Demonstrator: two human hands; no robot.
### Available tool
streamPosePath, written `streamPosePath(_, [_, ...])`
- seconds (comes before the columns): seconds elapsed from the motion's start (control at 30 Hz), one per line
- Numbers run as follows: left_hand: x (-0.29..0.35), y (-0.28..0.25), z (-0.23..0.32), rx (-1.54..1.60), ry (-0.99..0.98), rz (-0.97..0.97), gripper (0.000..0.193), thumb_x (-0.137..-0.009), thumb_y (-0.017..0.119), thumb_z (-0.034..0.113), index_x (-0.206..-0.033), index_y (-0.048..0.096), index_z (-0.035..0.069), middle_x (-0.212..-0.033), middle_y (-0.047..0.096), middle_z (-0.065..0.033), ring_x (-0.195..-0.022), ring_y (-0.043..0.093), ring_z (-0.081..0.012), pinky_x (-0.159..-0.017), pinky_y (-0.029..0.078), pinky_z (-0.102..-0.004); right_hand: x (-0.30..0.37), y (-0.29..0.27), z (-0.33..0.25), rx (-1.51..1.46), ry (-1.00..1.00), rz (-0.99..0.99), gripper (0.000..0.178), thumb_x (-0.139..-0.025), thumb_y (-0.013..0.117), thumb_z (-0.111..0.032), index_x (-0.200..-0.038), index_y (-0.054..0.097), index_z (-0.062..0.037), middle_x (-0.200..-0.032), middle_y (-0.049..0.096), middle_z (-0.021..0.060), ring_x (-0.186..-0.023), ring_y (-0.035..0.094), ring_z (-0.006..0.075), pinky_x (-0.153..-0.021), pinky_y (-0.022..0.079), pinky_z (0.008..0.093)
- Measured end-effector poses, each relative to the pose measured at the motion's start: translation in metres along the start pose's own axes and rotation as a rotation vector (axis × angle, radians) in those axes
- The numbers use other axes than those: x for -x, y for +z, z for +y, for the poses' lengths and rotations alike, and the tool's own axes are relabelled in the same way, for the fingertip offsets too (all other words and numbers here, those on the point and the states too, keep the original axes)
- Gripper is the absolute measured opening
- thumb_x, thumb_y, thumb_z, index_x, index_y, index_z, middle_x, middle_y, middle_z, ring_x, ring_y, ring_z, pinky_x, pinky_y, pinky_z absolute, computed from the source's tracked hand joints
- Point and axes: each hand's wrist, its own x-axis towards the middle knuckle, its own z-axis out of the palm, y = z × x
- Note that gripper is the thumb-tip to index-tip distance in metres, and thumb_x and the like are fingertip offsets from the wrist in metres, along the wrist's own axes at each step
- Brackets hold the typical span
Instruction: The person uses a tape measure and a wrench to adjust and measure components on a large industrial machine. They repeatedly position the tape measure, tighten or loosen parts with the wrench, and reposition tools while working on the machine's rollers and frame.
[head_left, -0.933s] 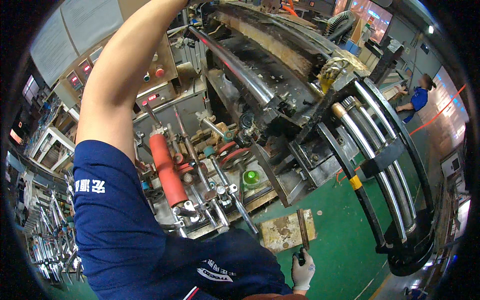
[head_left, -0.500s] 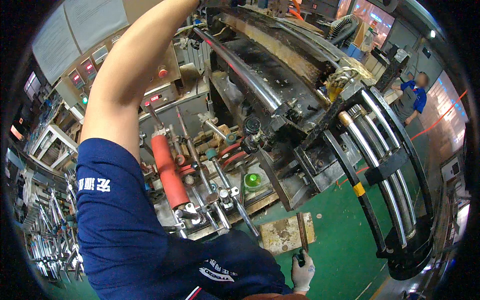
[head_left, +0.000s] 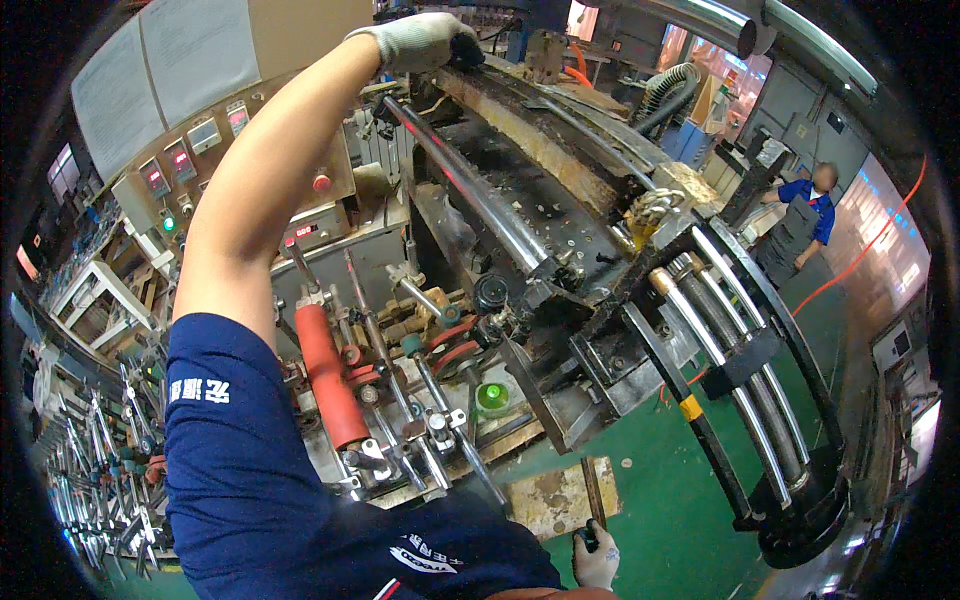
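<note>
My left hand (head_left: pixel 425 42), in a pale glove with dark fingertips, reaches far forward to the end of a grimy machine bed (head_left: pixel 520 125). Its fingers are partly hidden, so I cannot see whether they grip anything. Low in the picture, my right hand (head_left: pixel 597 560) wears a similar glove and is closed around the lower end of a narrow brown bar (head_left: pixel 593 490). That bar points away from me, over a stained pale board (head_left: pixel 540 500). Beside the bed's near side runs a shiny metal rod (head_left: pixel 470 195).
A red roller (head_left: pixel 328 375) and several clamped rods fill the bench at left. A control panel (head_left: pixel 195 165) stands behind them. Curved chrome bars (head_left: pixel 735 380) in a black frame jut out at right. A person (head_left: pixel 800 225) in blue stands beyond, near an orange hose (head_left: pixel 868 255).
My left hand has come into view at the top, where only the forearm showed before. The view has shifted slightly. My right hand still holds the bar.
</note>
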Motion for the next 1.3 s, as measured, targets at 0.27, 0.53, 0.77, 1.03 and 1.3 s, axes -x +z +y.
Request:
streamPosePath(0.27, [0.051, 0.026, 0.027, -0.041, 0.108, 0.158, 0.064, -0.087, 0.068, 0.001, -0.149, 0.054, 0.009, -0.139, 0.066, -0.0161, -0.117, 0.065, -0.023, -0.105, 0.049, -0.0348, 0.004, -0.006, -0.004, 0.033, 0.039, -0.022, 0.044, -0.087, 0.079, -0.023, -0.124, 0.07, -0.0012, -0.109, 0.072, 0.0199, -0.099, 0.071, 0.0328, -0.087, 0.056, 0.0408])
streamPosePath(0.53, [0.067, 0.006, 0.057, 0.368, -0.007, 0.25, 0.072, -0.087, 0.068, -0.001, -0.155, 0.046, 0.011, -0.146, 0.06, -0.0118, -0.129, 0.056, -0.0172, -0.113, 0.043, -0.0323, 0.001, -0.015, 0.005, 0.096, -0.101, 0.06, 0.044, -0.086, 0.079, -0.025, -0.122, 0.071, -0.0008, -0.109, 0.072, 0.0198, -0.099, 0.07, 0.0355, -0.089, 0.055, 0.0417])
streamPosePath(0.77, [0.083, 0.019, 0.14, -0.08, 0.411, 0.281, 0.067, -0.09, 0.072, 0.008, -0.152, 0.048, 0.007, -0.152, 0.053, -0.0189, -0.144, 0.047, -0.0337, -0.12, 0.037, -0.0425, -0.002, -0.029, 0.01, 0.145, -0.11, 0.129, 0.042, -0.086, 0.079, -0.026, -0.119, 0.071, -0.0027, -0.107, 0.072, 0.0195, -0.097, 0.07, 0.0383, -0.086, 0.056, 0.044])
streamPosePath(1.03, [0.103, 0.004, 0.177, 0.131, 0.204, 0.371, 0.069, -0.088, 0.069, -0.003, -0.152, 0.05, 0.012, -0.152, 0.052, -0.0193, -0.148, 0.042, -0.0327, -0.121, 0.036, -0.0419, 0.006, -0.033, 0.035, 0.127, -0.179, 0.218, 0.043, -0.082, 0.081, -0.027, -0.12, 0.071, -0.0109, -0.103, 0.072, 0.0145, -0.095, 0.069, 0.0357, -0.082, 0.056, 0.0457])
streamPosePath(1.3, [0.166, -0.036, 0.279, -0.052, 0.226, 0.404, 0.079, -0.078, 0.074, -0.003, -0.152, 0.048, 0.008, -0.157, 0.048, -0.0147, -0.148, 0.041, -0.0353, -0.123, 0.032, -0.0454, -0.005, -0.05, 0.08, 0.068, -0.397, 0.201, 0.045, -0.083, 0.081, -0.03, -0.12, 0.07, -0.0078, -0.105, 0.072, 0.0157, -0.096, 0.07, 0.0349, -0.085, 0.056, 0.0439])
